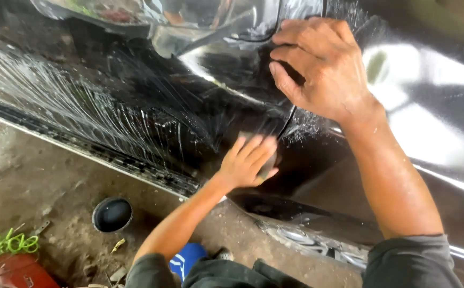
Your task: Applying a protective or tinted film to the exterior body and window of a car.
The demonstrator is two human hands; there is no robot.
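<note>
While the wet black car door (136,106) was rubbed, a small sanding pad (268,166) was pressed flat on it by the left hand (248,162), fingers closed over it. The right hand (322,69) was spread open above the pad. The pad looked soft, light and slippery, best held from on top.

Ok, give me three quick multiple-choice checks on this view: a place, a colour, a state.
1. Where is the small round container?
A. on the dirt floor
B. on the car panel
C. in the right hand

2. What colour is the car panel?
A. white
B. black
C. red

3. How does the left hand sit?
A. raised clear of the car
B. gripping a hose
C. pressed on a pad on the wet panel

Answers: 1 A, it stands on the ground below the sill. 2 B, glossy black with streaks. 3 C, its fingers lie flat over a small pad; the right hand braces above.
</note>
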